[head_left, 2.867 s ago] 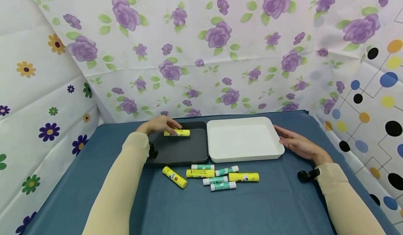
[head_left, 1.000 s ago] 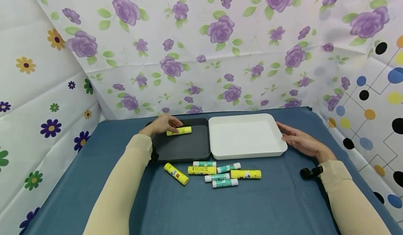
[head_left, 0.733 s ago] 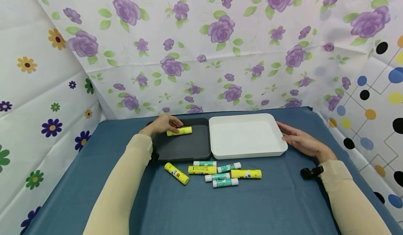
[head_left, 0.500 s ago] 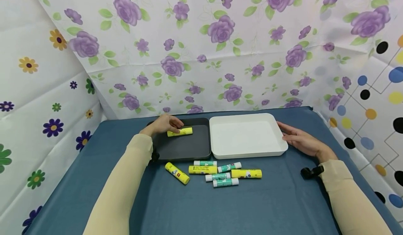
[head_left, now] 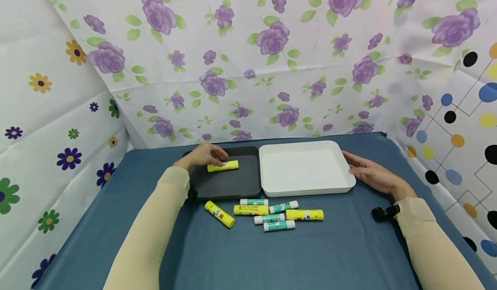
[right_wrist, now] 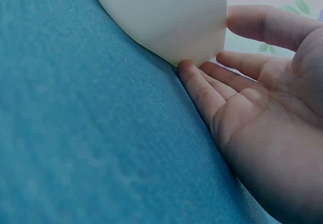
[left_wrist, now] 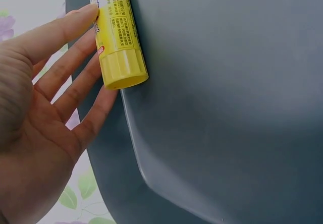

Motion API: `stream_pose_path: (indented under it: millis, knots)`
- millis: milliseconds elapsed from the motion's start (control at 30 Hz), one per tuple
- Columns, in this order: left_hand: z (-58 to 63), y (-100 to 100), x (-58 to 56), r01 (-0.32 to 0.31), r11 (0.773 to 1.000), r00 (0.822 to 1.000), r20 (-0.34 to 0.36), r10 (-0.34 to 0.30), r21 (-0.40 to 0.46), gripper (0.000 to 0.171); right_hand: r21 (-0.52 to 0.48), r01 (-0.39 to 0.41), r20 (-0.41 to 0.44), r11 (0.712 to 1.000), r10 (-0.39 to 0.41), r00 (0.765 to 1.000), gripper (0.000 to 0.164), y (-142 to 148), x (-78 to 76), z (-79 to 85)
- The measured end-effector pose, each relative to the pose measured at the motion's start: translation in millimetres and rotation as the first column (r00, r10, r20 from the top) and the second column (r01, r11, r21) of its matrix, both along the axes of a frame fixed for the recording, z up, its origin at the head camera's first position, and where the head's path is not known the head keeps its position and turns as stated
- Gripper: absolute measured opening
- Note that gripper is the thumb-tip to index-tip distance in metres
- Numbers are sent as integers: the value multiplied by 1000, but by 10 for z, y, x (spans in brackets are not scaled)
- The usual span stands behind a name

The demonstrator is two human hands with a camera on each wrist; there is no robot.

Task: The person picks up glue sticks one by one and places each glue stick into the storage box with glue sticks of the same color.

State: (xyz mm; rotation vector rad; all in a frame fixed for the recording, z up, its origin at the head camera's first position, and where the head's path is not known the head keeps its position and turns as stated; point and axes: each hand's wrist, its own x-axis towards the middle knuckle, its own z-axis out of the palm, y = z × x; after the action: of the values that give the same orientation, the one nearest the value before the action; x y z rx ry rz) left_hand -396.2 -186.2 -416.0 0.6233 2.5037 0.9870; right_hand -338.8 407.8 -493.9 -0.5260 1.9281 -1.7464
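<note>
My left hand (head_left: 206, 155) is over the dark grey tray (head_left: 233, 186), pinching a yellow glue stick (head_left: 228, 165). In the left wrist view the thumb presses one side of this glue stick (left_wrist: 120, 42) and the fingers reach behind it; its far end is cut off. My right hand (head_left: 374, 175) lies along the right side of the white tray (head_left: 306, 169), fingers fairly straight. Up close, the fingertips (right_wrist: 186, 68) touch the tray's outer wall near a corner (right_wrist: 197, 37).
In front of the trays lie yellow glue sticks (head_left: 219, 214) and several smaller green-and-white glue sticks (head_left: 279, 225), loosely grouped on the blue cloth (head_left: 272, 260). The trays stand side by side. A floral curtain (head_left: 248, 87) rises behind them.
The yellow glue stick and left hand have shifted slightly towards the near side of the dark tray. The right hand stays against the white tray. The head view has tilted slightly.
</note>
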Motion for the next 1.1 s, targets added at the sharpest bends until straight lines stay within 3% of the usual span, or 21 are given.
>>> stream_pose_path:
  millis: [233, 733, 1100]
  knots:
    - [9, 11, 18, -26, 999, 1000, 12, 26, -26, 37, 4, -2, -6, 1000, 2, 1000, 74, -15, -3, 8]
    - [43, -22, 0, 2, 1000, 1000, 12, -2, 4, 36, 3, -9, -4, 1000, 9, 1000, 73, -2, -4, 2]
    - [97, -26, 51, 2, 1000, 1000, -17, -2, -8, 37, 10, -8, -2, 1000, 8, 1000, 73, -6, -15, -12]
